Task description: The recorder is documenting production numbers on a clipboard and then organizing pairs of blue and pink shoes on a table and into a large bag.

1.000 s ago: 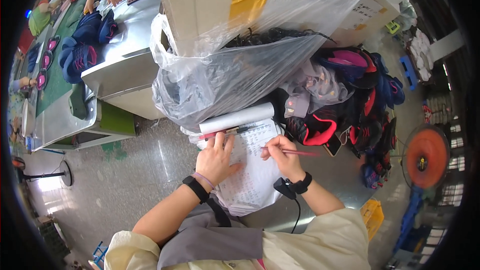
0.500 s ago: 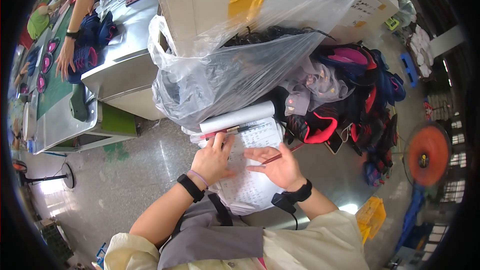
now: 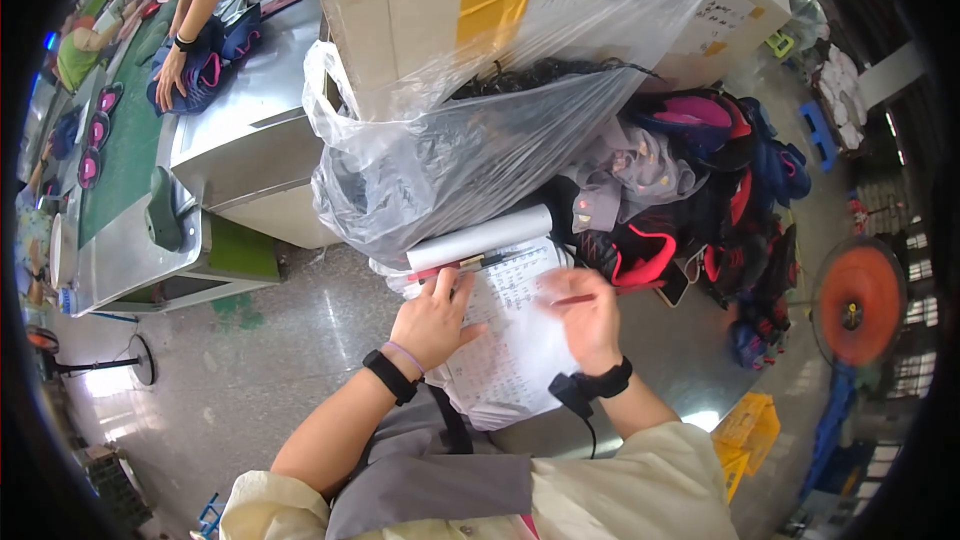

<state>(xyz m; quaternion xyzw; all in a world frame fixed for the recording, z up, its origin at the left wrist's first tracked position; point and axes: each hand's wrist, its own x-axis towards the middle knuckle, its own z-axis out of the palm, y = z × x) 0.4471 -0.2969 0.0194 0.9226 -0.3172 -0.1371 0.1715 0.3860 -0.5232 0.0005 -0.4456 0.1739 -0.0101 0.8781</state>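
Observation:
A stack of written sheets (image 3: 500,380) lies before me, its top pages folded back into a white roll (image 3: 480,238) along the far edge. My left hand (image 3: 434,320) rests on the left side of the sheets, fingers extended and thumb apart, holding nothing. Dark pens (image 3: 490,260) lie just below the roll, near its fingertips. Over the right edge of the paper, my right hand (image 3: 592,325) holds a slim red pen (image 3: 574,300); its fingertips are smeared by motion. Beyond the papers bulges a clear plastic bag (image 3: 400,175).
Cardboard boxes (image 3: 400,20) stand behind the bag. Dark shoes with pink linings (image 3: 650,255) pile up at right, with a phone (image 3: 674,286) beside them. An orange round fan (image 3: 855,302) stands farther right. At left, a co-worker's hand (image 3: 172,80) touches shoes by a green belt (image 3: 125,155).
My right hand has lifted and shifted right, its fingers curling around the red pen. My left hand has barely moved. The co-worker's hand at far left has moved farther away and to the right.

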